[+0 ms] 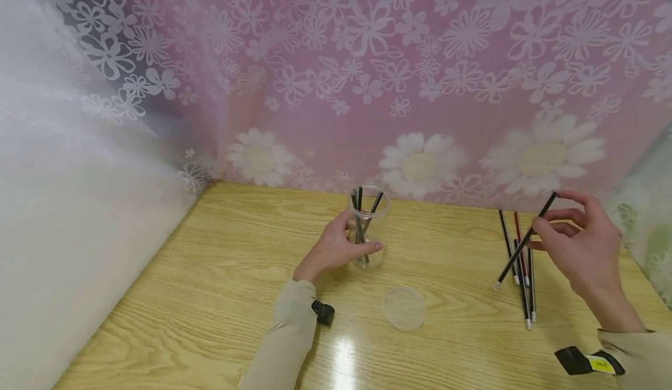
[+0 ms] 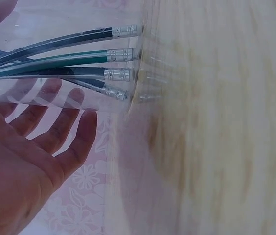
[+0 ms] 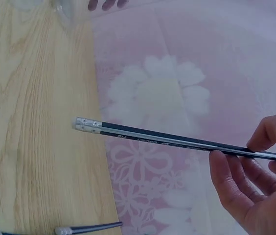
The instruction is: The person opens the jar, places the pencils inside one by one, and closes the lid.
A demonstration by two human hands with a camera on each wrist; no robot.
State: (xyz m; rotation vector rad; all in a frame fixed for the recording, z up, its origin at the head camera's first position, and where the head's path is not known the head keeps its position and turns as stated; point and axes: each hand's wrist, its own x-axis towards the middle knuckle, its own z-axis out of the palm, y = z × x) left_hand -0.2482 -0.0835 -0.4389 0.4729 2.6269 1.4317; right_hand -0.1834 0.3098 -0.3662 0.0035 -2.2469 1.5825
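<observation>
Clear jar (image 1: 379, 227) is upright, four pencils (image 2: 79, 59) leaning inside, erasers down. Black-and-silver pencil (image 3: 155, 136) is up in the air, tilted, eraser end low, near some loose pencils (image 1: 525, 273).

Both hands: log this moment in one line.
left hand: grips clear cylindrical plastic jar | right hand: pinches slim black-silver pencil | round clear lid: on wood-grain table

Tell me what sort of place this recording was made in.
Probably an indoor tabletop work corner, perhaps screened off for filming: a wood-grain table, a pink flowered curtain right behind it, and a pale sheet along its left edge.
</observation>
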